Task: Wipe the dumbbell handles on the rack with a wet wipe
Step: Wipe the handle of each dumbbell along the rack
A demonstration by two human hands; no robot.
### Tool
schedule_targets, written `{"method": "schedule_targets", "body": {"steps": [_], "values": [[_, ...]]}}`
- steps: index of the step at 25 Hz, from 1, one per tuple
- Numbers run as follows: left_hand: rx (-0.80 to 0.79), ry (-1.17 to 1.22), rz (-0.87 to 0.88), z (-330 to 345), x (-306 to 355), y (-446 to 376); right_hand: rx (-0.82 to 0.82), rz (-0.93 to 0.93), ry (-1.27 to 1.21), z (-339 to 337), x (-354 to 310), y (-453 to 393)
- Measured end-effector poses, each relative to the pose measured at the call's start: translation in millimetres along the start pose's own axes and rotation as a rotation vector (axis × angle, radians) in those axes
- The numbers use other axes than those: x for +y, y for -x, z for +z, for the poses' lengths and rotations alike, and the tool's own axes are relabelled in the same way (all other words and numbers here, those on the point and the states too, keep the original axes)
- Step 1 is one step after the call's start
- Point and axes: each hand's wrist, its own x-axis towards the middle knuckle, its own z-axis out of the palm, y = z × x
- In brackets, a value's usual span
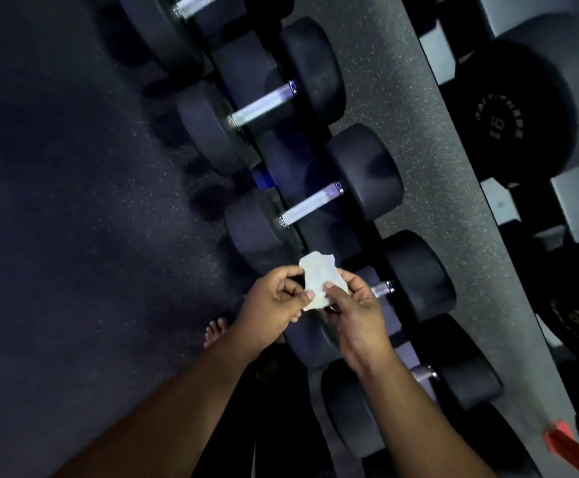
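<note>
A crumpled white wet wipe (318, 278) is held between both hands above the lower rack. My left hand (274, 301) pinches its left edge and my right hand (357, 312) pinches its right edge. Black dumbbells lie in a diagonal row on the rack, each with a shiny metal handle: one handle (310, 205) sits just above the wipe, another handle (263, 104) lies farther up. A third handle (383, 288) shows just right of my right hand, partly hidden by it. The wipe touches no handle.
Dark speckled rubber floor (74, 201) fills the left. A grey rack upright (429, 167) runs diagonally, with larger dumbbells (509, 115) on a shelf at the right. A bare foot (216, 331) stands below my left hand. A red strap (564, 443) shows at the lower right.
</note>
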Motion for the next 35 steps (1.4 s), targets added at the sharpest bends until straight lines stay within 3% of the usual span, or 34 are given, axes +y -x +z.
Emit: {"method": "schedule_targets", "body": {"steps": [3, 6, 11, 15, 17, 21, 23, 25, 27, 31, 33, 35], "values": [[0.001, -0.045, 0.031, 0.0, 3.8, -2.5, -0.104, 0.026, 0.184, -15.5, -15.6, 1.9], [-0.009, 0.003, 0.009, 9.1, 6.4, 0.4, -0.132, 0.057, 0.197, -26.6, -19.4, -1.4], [-0.032, 0.268, -0.253, 27.4, -1.5, -3.2, -0.170, 0.085, 0.199, -37.3, -14.7, -12.2], [0.027, 0.135, -0.161, 42.0, -20.6, -4.5, -0.181, 0.008, 0.307, -54.3, -13.8, -14.9], [0.018, 0.077, -0.069, 45.5, -27.7, -6.2, -0.238, -0.058, 0.468, -65.3, -14.3, -19.2], [0.016, -0.189, 0.153, 50.5, -46.7, -9.5, -0.459, 0.011, 0.856, -76.5, -19.1, -37.2], [0.129, -0.500, 0.246, 52.8, -62.6, -8.1, -0.436, -0.202, 1.187, -81.3, -20.7, -50.1], [0.130, -0.768, 0.191, 55.1, -79.8, -6.5, -0.314, -0.441, 1.523, -83.2, -19.5, -61.6], [0.041, -0.949, 0.062, 59.8, -98.5, -8.4, -0.247, -0.515, 1.733, -79.9, -11.5, -75.9], [-0.016, -1.103, -0.027, 65.5, -120.4, -13.5, -0.488, -0.552, 2.231, -85.2, 33.6, -103.8], [-0.020, -1.098, -0.018, 64.2, -121.9, -16.9, -0.572, -0.581, 2.310, -109.8, 51.1, -105.3], [-0.022, -1.086, -0.010, 64.0, -120.8, -18.1, -0.475, -0.704, 2.279, -140.4, 52.2, -103.4]]}}
